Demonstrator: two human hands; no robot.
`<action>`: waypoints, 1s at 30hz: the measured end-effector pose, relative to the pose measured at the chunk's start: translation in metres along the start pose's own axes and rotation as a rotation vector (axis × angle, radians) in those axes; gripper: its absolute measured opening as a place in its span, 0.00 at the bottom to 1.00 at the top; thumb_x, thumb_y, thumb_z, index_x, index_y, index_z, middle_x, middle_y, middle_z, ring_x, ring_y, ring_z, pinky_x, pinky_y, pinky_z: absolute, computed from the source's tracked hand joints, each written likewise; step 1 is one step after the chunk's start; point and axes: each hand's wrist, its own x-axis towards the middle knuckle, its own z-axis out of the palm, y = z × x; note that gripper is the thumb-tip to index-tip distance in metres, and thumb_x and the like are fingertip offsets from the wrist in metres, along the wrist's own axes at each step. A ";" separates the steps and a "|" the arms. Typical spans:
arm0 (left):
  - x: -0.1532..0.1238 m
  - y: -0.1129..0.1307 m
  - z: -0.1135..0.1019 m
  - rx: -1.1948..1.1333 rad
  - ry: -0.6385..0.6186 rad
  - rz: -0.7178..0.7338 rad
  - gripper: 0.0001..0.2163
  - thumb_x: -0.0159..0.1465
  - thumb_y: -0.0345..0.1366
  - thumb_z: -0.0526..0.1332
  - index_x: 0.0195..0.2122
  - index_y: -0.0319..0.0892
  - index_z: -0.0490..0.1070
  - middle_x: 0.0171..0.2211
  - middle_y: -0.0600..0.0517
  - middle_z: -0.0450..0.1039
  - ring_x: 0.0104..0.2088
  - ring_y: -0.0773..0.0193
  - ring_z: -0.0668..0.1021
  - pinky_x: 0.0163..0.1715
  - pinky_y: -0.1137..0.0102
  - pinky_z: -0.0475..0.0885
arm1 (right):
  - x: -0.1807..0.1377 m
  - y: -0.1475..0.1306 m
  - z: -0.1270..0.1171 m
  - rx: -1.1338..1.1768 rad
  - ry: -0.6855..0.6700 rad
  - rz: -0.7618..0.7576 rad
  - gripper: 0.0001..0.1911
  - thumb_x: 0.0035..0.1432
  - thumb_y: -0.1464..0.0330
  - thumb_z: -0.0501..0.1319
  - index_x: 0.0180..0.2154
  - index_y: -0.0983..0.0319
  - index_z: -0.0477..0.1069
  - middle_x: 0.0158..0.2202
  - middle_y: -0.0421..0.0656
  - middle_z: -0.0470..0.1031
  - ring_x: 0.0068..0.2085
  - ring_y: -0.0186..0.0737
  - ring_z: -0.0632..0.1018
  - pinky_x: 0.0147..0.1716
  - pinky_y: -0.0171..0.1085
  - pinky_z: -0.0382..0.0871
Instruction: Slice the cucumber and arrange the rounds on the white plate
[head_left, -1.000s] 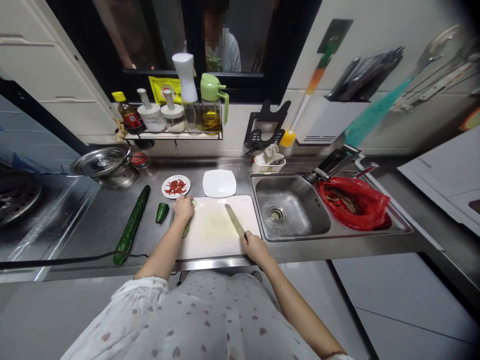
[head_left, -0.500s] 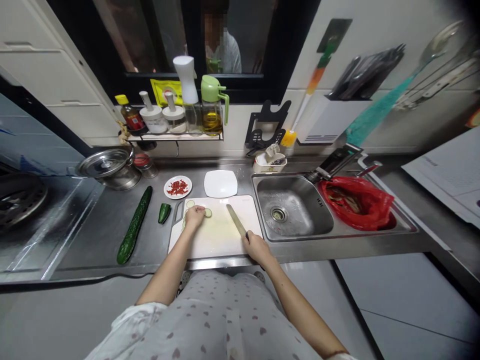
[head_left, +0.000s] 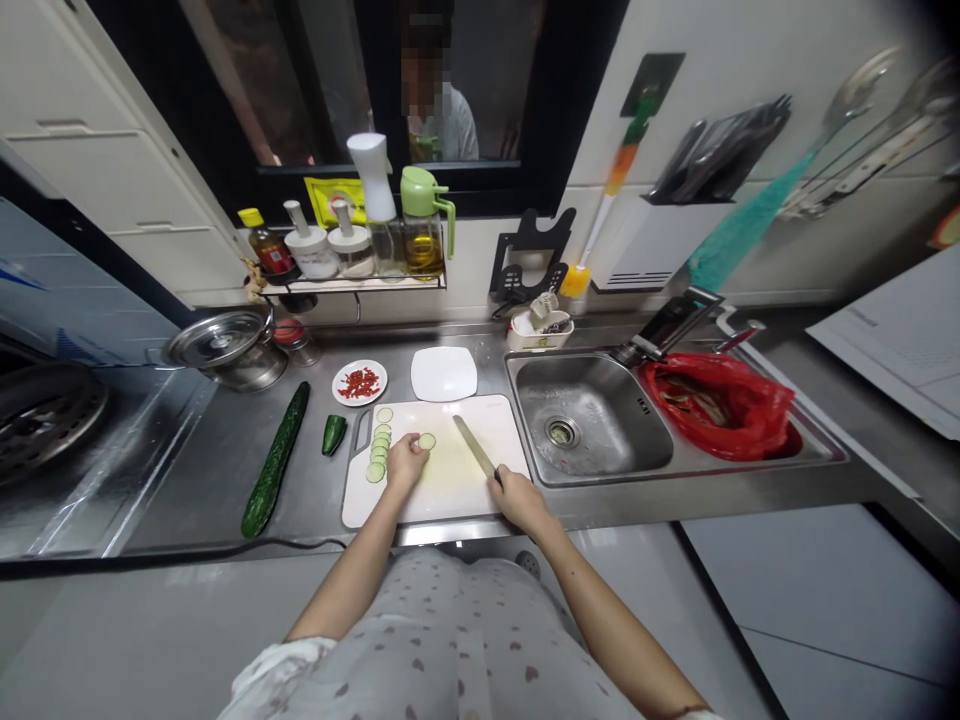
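Observation:
On the white cutting board (head_left: pixel 457 490), my left hand (head_left: pixel 406 464) pinches a pale green cucumber slice (head_left: pixel 427 441) at its fingertips. Several overlapping cucumber slices (head_left: pixel 379 448) form a column along the board's left part, just left of that hand. My right hand (head_left: pixel 519 499) is wrapped round the dark handle of a kitchen knife (head_left: pixel 474 443). The blade points away from me and to the left, low over or resting on the board; I cannot tell which. Left of the board lie a short cut piece of cucumber (head_left: pixel 334 435) and a long whole cucumber (head_left: pixel 276 460).
Behind the board stand a small plate of chopped red pieces (head_left: pixel 360 383) and a white square plate (head_left: pixel 444 374). To the right are the sink (head_left: pixel 592 410) and a red plastic bag (head_left: pixel 720 405). A lidded steel pot (head_left: pixel 232 350) and a seasoning rack (head_left: pixel 352 285) stand behind.
My left hand has shifted right and nearer to me with the slice, uncovering the column of slices. My right hand and the knife have hardly moved. The camera view has tilted slightly.

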 end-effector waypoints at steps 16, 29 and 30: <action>-0.001 -0.003 0.001 0.011 0.004 0.031 0.14 0.55 0.31 0.60 0.43 0.42 0.72 0.28 0.53 0.75 0.32 0.63 0.77 0.37 0.72 0.67 | -0.031 -0.027 0.013 -0.061 -0.045 -0.125 0.16 0.66 0.61 0.45 0.45 0.61 0.66 0.41 0.50 0.77 0.43 0.46 0.77 0.38 0.38 0.62; 0.000 0.000 -0.001 0.080 -0.007 0.029 0.12 0.57 0.32 0.59 0.43 0.43 0.71 0.27 0.53 0.74 0.32 0.63 0.76 0.35 0.72 0.65 | -0.034 -0.033 0.007 -0.062 -0.088 -0.104 0.15 0.66 0.64 0.46 0.46 0.62 0.65 0.41 0.52 0.77 0.44 0.47 0.78 0.39 0.39 0.64; -0.001 0.000 -0.001 0.085 -0.009 0.030 0.12 0.57 0.32 0.59 0.43 0.43 0.71 0.27 0.54 0.74 0.32 0.63 0.76 0.35 0.72 0.65 | -0.034 -0.034 0.006 -0.064 -0.090 -0.106 0.15 0.66 0.64 0.46 0.46 0.63 0.65 0.41 0.52 0.77 0.44 0.47 0.78 0.39 0.39 0.64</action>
